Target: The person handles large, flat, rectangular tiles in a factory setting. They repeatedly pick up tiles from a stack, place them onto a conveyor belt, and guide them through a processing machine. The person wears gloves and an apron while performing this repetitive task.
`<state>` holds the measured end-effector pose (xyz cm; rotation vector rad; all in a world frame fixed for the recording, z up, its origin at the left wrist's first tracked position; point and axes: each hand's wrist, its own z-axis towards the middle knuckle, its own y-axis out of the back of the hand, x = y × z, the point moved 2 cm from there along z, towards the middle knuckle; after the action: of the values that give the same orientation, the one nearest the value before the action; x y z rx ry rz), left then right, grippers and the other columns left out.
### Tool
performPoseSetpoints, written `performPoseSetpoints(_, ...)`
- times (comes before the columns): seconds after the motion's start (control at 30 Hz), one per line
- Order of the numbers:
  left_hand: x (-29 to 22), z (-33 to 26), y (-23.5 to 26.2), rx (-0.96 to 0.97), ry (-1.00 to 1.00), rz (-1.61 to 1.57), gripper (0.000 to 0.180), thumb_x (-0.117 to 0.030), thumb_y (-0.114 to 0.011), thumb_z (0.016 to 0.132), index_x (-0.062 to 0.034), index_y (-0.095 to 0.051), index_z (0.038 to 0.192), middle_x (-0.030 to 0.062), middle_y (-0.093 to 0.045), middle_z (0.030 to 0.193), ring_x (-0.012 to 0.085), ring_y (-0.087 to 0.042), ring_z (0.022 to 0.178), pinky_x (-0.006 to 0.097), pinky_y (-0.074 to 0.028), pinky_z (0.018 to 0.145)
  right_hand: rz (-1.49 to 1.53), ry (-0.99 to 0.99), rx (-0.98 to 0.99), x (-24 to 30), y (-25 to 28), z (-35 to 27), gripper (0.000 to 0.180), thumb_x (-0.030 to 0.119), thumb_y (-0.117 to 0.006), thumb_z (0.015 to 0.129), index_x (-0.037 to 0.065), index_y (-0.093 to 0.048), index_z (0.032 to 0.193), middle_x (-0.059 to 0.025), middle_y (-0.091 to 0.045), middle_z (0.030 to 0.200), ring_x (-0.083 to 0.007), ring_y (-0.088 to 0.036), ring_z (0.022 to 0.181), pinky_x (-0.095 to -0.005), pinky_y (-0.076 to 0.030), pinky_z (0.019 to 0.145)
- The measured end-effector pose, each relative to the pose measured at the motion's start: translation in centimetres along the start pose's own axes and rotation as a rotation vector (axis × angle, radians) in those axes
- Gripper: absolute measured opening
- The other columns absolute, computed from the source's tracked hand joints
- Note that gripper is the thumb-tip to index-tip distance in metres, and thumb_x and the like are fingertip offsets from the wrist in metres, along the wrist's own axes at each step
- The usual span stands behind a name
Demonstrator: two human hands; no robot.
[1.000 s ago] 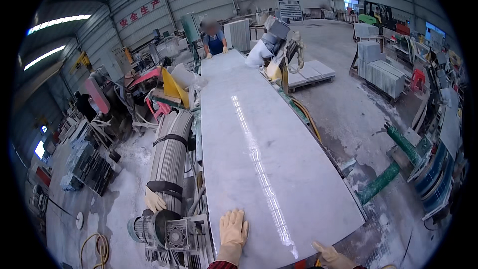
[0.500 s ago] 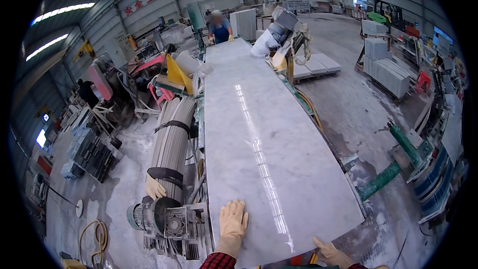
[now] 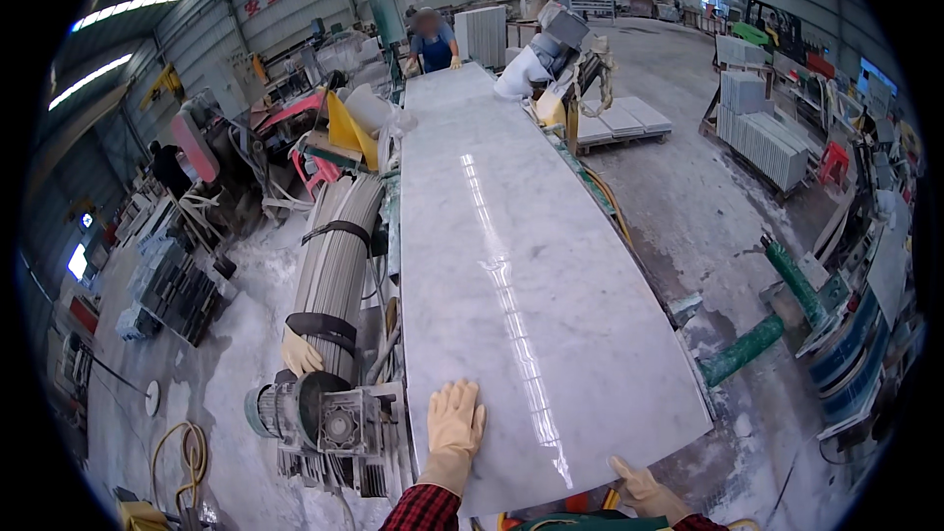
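A long polished grey-white stone slab (image 3: pixel 511 265) lies flat and stretches away from me. My left hand (image 3: pixel 455 428), in a tan work glove, rests flat with fingers spread on the slab's near end. My right hand (image 3: pixel 641 487), also gloved, grips the slab's near right corner edge from below. At the far end a person in a blue top (image 3: pixel 434 39) with yellow gloves stands at the slab.
A grey roller with an electric motor (image 3: pixel 324 413) runs along the slab's left side, a loose glove (image 3: pixel 300 354) on it. Stacked stone tiles (image 3: pixel 762 143) sit on pallets at right. Green pipes (image 3: pixel 752 344) lie near the right. Machines crowd the left.
The view has shifted closer over the slab's near end. Both hands stay in the same places on the slab.
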<state>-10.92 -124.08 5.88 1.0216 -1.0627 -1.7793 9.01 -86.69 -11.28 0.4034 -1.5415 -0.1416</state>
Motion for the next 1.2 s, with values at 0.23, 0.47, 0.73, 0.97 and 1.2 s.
performPoseSetpoints(0.23, 0.5, -1.0, -0.1, 0.004, 0.041, -0.002, 0.047, -0.027, -0.064, 0.097, -0.0096, -0.056, 0.14, 0.0149, -0.057, 0.146, 0.0387, -0.048, 0.137, 0.053, -0.033, 0.118, -0.167, 0.118, -0.048, 1.7, -0.2, 0.0, 0.062, 0.002, -0.078, 0.089, 0.008, -0.051, 0.145, -0.0207, -0.065, 0.133, -0.0361, -0.067, 0.108, -0.0414, -0.057, 0.097)
performPoseSetpoints(0.47, 0.0, -0.8, -0.2, -0.031, 0.019, -0.021, 0.047, -0.025, -0.065, 0.096, -0.0087, -0.057, 0.139, 0.0161, -0.057, 0.144, 0.0394, -0.049, 0.136, 0.053, -0.034, 0.117, -0.408, 0.286, -0.037, 3.8, 0.8, -0.2, 0.064, -0.005, -0.074, 0.088, 0.01, -0.049, 0.145, -0.0204, -0.066, 0.129, -0.0394, -0.067, 0.108, -0.0427, -0.058, 0.097)
performPoseSetpoints(0.73, 0.0, -0.9, 0.0, 0.001, 0.02, -0.008, 0.048, -0.028, -0.066, 0.095, -0.0098, -0.057, 0.139, 0.0141, -0.059, 0.143, 0.0375, -0.05, 0.135, 0.053, -0.033, 0.117, -0.373, 0.267, -0.016, 5.5, 0.9, -0.1, 0.067, -0.016, -0.068, 0.086, 0.009, -0.046, 0.144, -0.0213, -0.066, 0.126, -0.0415, -0.065, 0.11, -0.0424, -0.056, 0.097)
performPoseSetpoints(0.97, -0.4, -1.0, 0.3, -0.004, 0.017, -0.043, 0.046, -0.023, -0.066, 0.095, -0.0075, -0.057, 0.138, 0.0167, -0.059, 0.142, 0.04, -0.05, 0.134, 0.053, -0.035, 0.115, -0.209, 0.091, 0.069, 7.6, 1.1, 0.0, 0.058, -0.013, -0.064, 0.091, 0.007, -0.047, 0.143, -0.0204, -0.064, 0.13, -0.039, -0.065, 0.116, -0.0437, -0.056, 0.098)
performPoseSetpoints(1.2, -0.6, -1.1, 0.3, -0.027, 0.02, -0.016, 0.047, -0.024, -0.066, 0.095, -0.0081, -0.057, 0.138, 0.0164, -0.058, 0.143, 0.0396, -0.05, 0.136, 0.053, -0.034, 0.117, 0.489, -0.344, -0.025, 3.8, 0.1, -0.4, 0.04, -0.002, -0.058, 0.103, 0.003, -0.049, 0.141, -0.0139, -0.058, 0.14, -0.0249, -0.06, 0.128, -0.0443, -0.049, 0.113)
